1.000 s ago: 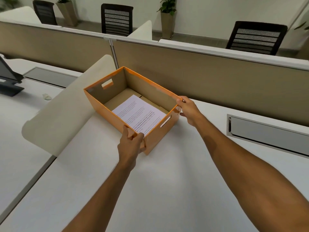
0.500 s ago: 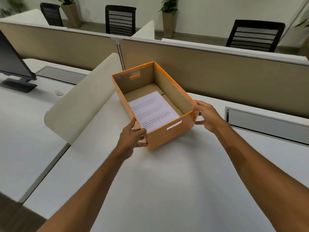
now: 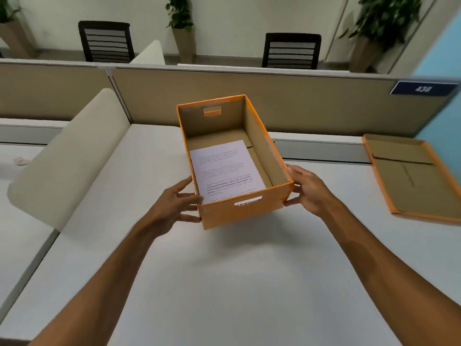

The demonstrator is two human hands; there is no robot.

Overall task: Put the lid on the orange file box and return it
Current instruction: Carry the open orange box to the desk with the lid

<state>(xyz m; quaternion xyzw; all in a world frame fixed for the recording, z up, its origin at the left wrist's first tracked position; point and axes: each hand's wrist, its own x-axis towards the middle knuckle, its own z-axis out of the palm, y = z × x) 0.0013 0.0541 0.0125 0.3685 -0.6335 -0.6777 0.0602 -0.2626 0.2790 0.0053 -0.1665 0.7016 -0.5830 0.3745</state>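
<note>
The orange file box (image 3: pixel 239 171) now sits squared to me at the centre of the white desk (image 3: pixel 224 283). One second ago it lay turned, a corner pointing at me; half a second ago it was partly rotated. The long axis now runs from 6 to 12 o'clock.

My left hand (image 3: pixel 174 206) is spread against the box's left near corner, fingers flat on the side wall. My right hand (image 3: pixel 308 191) is spread against the right near corner, thumb at the rim and fingers low on the wall. Both press inward on the box; neither closes around anything.

The lid (image 3: pixel 411 178) has come into view at 3 o'clock, well apart from the box, lying upside down with its cardboard inside showing and its orange rim up. It was not in view in the two earlier pictures.

Judgement: squaring of the box appears complete. The lid is not yet on. The next step calls for freeing a hand, reaching to 3 o'clock, and turning the lid over before it can seat.

Writing: a printed sheet (image 3: pixel 225 169) lies flat on the box floor, toward the near left. Several paragraphs, one partly in bold; the text is too small to read. A blue plate (image 3: pixel 422 88) on the partition at 1 o'clock reads "438". No brand is visible on box or lid.
</note>
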